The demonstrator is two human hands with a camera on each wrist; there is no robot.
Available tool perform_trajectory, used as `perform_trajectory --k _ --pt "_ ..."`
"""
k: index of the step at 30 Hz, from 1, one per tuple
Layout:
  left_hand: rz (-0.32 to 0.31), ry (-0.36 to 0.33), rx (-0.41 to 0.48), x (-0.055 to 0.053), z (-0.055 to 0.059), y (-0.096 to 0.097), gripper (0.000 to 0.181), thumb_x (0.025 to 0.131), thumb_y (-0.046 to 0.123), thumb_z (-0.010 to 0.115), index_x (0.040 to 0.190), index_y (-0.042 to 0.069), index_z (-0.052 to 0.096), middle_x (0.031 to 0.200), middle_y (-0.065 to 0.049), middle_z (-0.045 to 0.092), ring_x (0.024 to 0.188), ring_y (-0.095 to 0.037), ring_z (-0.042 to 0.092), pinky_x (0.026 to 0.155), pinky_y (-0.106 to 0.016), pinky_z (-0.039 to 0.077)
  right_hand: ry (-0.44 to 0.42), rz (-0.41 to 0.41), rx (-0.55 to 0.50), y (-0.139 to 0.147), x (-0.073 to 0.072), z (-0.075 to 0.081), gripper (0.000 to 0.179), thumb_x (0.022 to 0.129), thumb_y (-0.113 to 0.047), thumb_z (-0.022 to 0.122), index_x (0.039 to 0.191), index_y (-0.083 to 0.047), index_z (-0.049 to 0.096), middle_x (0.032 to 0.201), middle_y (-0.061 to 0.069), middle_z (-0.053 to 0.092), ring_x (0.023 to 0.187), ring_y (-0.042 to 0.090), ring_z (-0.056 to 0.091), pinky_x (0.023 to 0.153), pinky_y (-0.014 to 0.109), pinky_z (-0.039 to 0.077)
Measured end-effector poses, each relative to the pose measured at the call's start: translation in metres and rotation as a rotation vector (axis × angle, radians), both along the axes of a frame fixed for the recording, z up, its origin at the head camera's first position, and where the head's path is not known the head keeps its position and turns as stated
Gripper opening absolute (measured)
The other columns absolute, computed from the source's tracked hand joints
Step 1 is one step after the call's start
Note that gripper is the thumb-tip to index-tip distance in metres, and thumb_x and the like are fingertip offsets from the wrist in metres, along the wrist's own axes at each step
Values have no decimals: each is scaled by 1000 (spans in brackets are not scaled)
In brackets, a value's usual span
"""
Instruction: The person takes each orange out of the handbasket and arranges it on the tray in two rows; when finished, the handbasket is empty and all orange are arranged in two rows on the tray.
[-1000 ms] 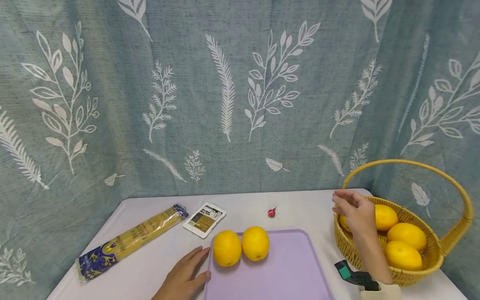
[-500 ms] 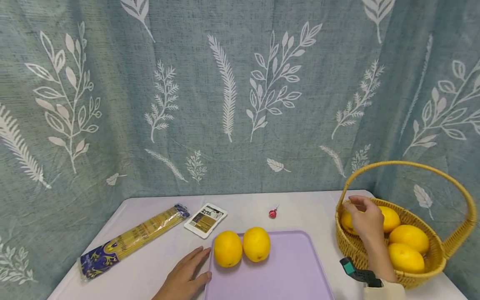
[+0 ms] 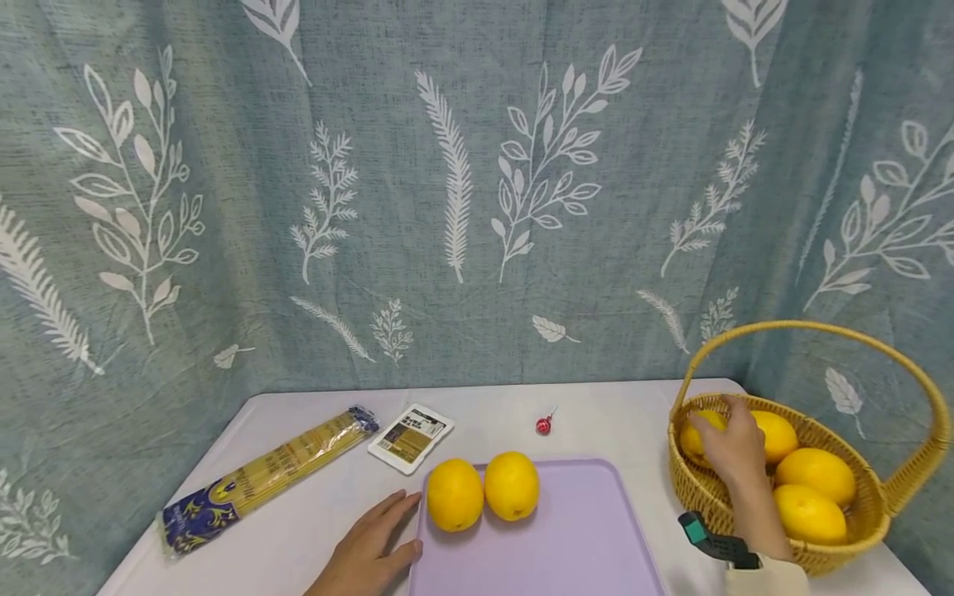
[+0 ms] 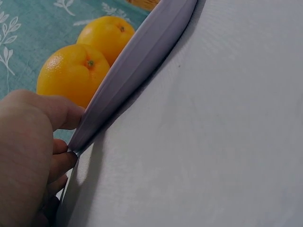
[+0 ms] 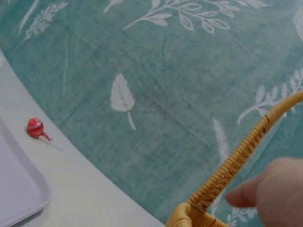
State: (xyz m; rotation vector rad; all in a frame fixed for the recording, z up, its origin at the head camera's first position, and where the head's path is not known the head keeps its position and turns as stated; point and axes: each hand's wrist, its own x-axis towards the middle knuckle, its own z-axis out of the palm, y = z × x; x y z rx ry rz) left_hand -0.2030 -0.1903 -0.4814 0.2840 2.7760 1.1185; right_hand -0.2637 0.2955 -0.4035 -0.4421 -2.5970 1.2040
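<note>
My left hand (image 3: 371, 542) rests beside the purple tray (image 3: 581, 530), fingers loosely extended, thumb and fingertips touching its left edge. In the left wrist view the thumb (image 4: 66, 113) meets the tray's rim. Two oranges (image 3: 455, 495) (image 3: 512, 486) sit side by side at the tray's far left corner. Within the wicker basket (image 3: 879, 530), my right hand (image 3: 734, 447) is at an orange (image 3: 695, 451) near the left wall. Its fingertips are partly hidden, so a firm hold cannot be told. Several more oranges (image 3: 816, 476) lie in the basket.
The basket's tall arched handle (image 3: 808, 327) stands over the right hand. A spaghetti packet (image 3: 268, 480) lies at the left, beside a flat labelled white pack (image 3: 411, 439). A red lollipop (image 3: 544, 425) lies behind the tray. A patterned curtain (image 3: 477, 207) hangs behind the table.
My right hand has come down from above the basket's left side to the orange inside, its fingers now lower. The left hand and the tray's oranges stay put.
</note>
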Motion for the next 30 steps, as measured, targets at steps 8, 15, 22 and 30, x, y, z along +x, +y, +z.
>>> perform_trajectory --k 8,15,22,30 --pt "1 7 1 1 0 -1 65 91 40 72 147 12 53 155 -22 42 142 -49 37 111 -74 28 -83 70 119 -2 -3 -6 77 101 -29 53 154 14 17 152 45 18 135 65 18 112 73 19" --pt "-12 21 8 1 -1 -1 66 91 40 72 147 11 52 154 -24 42 141 -51 38 110 -75 28 -196 104 104 0 0 -7 82 100 -34 54 151 19 16 145 51 12 130 64 24 110 75 25" --pt "-12 9 15 2 -1 -1 66 91 40 71 147 10 52 155 -24 42 141 -51 37 110 -75 27 -269 133 81 2 1 -10 85 101 -39 51 148 22 14 141 48 28 124 59 38 108 71 34" --pt "-18 2 20 2 0 -2 66 92 40 71 148 11 51 155 -24 41 142 -51 36 111 -75 27 -248 132 91 4 3 -7 80 100 -39 54 143 22 24 136 46 36 117 55 43 104 67 39"
